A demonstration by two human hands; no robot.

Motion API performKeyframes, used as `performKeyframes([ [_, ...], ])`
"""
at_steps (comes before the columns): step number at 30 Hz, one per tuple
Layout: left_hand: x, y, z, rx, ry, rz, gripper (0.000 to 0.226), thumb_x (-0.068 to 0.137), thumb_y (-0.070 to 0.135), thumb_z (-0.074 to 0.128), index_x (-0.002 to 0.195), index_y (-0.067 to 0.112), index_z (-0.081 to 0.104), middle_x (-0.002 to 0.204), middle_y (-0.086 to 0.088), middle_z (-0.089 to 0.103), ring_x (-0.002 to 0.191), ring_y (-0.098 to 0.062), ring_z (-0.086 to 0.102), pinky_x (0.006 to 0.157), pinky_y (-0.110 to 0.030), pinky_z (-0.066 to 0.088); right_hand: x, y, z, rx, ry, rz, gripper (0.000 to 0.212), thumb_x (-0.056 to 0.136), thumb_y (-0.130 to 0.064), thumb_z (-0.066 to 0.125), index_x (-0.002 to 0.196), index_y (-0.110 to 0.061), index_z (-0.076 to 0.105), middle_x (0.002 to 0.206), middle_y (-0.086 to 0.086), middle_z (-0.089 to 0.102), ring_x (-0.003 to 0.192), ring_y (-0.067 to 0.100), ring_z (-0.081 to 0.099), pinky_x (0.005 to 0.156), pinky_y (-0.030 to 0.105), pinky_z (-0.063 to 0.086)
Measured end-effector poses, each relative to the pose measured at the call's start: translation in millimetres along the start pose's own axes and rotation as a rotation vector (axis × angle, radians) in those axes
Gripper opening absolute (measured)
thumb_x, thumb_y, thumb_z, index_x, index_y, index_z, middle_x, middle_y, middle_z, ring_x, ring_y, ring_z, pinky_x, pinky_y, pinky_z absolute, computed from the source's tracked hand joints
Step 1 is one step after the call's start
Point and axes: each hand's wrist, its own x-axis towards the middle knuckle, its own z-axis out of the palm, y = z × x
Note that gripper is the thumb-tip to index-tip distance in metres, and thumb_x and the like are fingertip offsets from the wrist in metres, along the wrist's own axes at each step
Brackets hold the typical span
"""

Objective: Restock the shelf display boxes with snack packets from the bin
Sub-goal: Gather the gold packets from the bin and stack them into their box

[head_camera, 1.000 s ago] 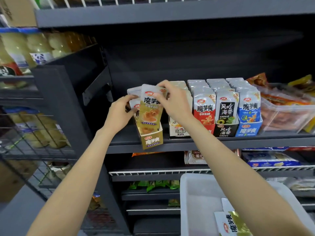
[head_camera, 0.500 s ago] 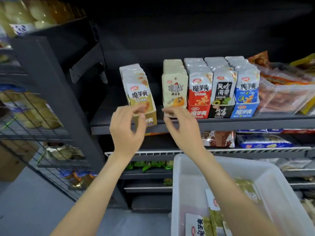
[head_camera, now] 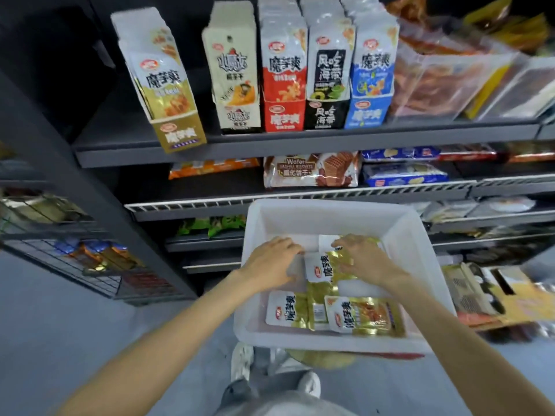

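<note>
A white plastic bin (head_camera: 405, 235) sits below the shelves and holds several gold-and-white snack packets (head_camera: 357, 315). Both my hands are down inside it. My left hand (head_camera: 271, 259) lies with fingers spread on the left edge of one packet (head_camera: 322, 267). My right hand (head_camera: 365, 256) rests with fingers spread on that packet's right side; neither hand plainly grips it. On the shelf above, the gold display box (head_camera: 177, 133) stands at the left, tilted and filled with matching packets, apart from the other boxes.
Cream (head_camera: 238, 115), red (head_camera: 283, 117), black (head_camera: 326, 115) and blue (head_camera: 368, 114) display boxes stand in a row on the dark shelf (head_camera: 300, 141). Clear tubs of snacks (head_camera: 444, 82) sit at the right. Wafer bags (head_camera: 310, 171) lie one shelf down. A wire rack (head_camera: 75, 259) stands left.
Both hands left the gold display box on the shelf and dropped into the white bin, landing on a packet. The view has tilted downward.
</note>
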Motion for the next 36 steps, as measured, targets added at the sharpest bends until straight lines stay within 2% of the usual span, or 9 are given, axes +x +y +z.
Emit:
performKeyframes([
  [5,14.0,15.6,34.8,0.220,-0.348,-0.050,0.088,0.067,0.047,0.080,0.135,0.011,0.037,0.129,-0.008,0.046,0.116,-0.026,0.044,0.087,-0.037,0.042,3.5,15.9,20.3,-0.248,-0.154,-0.073,0.073,0.083,-0.028,0.068,0.145,-0.026,0.029,0.149,0.004,0.030,0.138,0.023,0.028,0.109,0.039,0.027],
  [10,17.4,22.0,52.5,0.237,-0.390,-0.125,0.091,0.061,0.034,0.087,0.133,0.009,0.037,0.126,-0.010,0.045,0.113,-0.028,0.048,0.086,-0.038,0.047,3.7,20.6,26.9,-0.371,-0.161,-0.116,0.075,0.083,-0.040,0.067,0.144,-0.019,0.028,0.144,0.012,0.035,0.132,0.028,0.036,0.106,0.039,0.037],
  [15,17.8,28.2,54.5,0.143,-0.421,-0.207,0.074,0.065,0.025,0.086,0.124,0.011,0.044,0.118,-0.011,0.056,0.103,-0.028,0.058,0.079,-0.035,0.047,-3.5,13.3,23.0,-0.319,-0.093,-0.175,0.043,0.093,-0.033,0.048,0.131,-0.016,0.044,0.109,0.009,0.063,0.099,0.027,0.060,0.079,0.036,0.050],
  [20,15.2,21.3,54.5,0.280,-0.441,-0.215,0.065,0.070,0.047,0.078,0.123,0.016,0.056,0.118,-0.005,0.058,0.112,-0.026,0.050,0.087,-0.034,0.045,-12.6,6.8,12.1,-0.080,-0.058,-0.136,0.024,0.096,-0.017,0.038,0.112,-0.006,0.052,0.084,0.011,0.059,0.078,0.027,0.056,0.062,0.032,0.034],
  [25,-1.7,19.2,24.3,0.017,-0.200,-0.264,0.050,0.082,0.034,0.070,0.126,0.022,0.052,0.116,-0.005,0.058,0.103,-0.024,0.056,0.080,-0.033,0.042,-24.1,8.4,-0.4,0.267,0.118,0.016,0.023,0.091,-0.008,0.046,0.113,-0.004,0.052,0.085,0.014,0.061,0.077,0.028,0.057,0.063,0.031,0.037],
  [29,-24.1,15.3,-8.3,-0.377,0.078,-0.330,0.028,0.078,0.020,0.074,0.103,0.027,0.062,0.098,0.008,0.061,0.057,-0.001,0.055,0.061,-0.016,0.044,-38.8,2.4,-16.7,0.727,0.217,0.107,0.026,0.089,-0.012,0.056,0.114,-0.015,0.052,0.102,0.004,0.066,0.092,0.021,0.063,0.083,0.035,0.049],
  [32,-38.7,13.3,-25.5,-0.605,0.260,-0.379,0.019,0.077,0.012,0.074,0.094,0.017,0.066,0.081,0.004,0.068,0.068,-0.008,0.065,0.060,-0.023,0.051,-45.0,-7.2,-21.2,0.989,0.218,0.128,0.018,0.092,-0.025,0.059,0.108,-0.019,0.056,0.103,0.001,0.068,0.094,0.020,0.066,0.088,0.046,0.052],
  [34,-46.8,13.8,-31.7,-0.759,0.381,-0.400,0.016,0.080,0.014,0.073,0.094,0.013,0.068,0.085,-0.001,0.072,0.079,-0.017,0.068,0.069,-0.034,0.053,-45.8,-15.6,-26.2,1.061,0.224,0.116,0.016,0.092,-0.027,0.059,0.106,-0.019,0.057,0.101,0.003,0.069,0.093,0.023,0.067,0.086,0.049,0.053],
  [36,-52.9,14.9,-35.2,-0.888,0.490,-0.409,0.022,0.083,0.014,0.071,0.104,0.016,0.065,0.091,-0.003,0.071,0.083,-0.019,0.067,0.062,-0.031,0.054,-45.2,-23.7,-31.3,1.061,0.244,0.087,0.015,0.092,-0.026,0.059,0.105,-0.018,0.057,0.099,0.004,0.070,0.092,0.023,0.067,0.087,0.049,0.052],
])
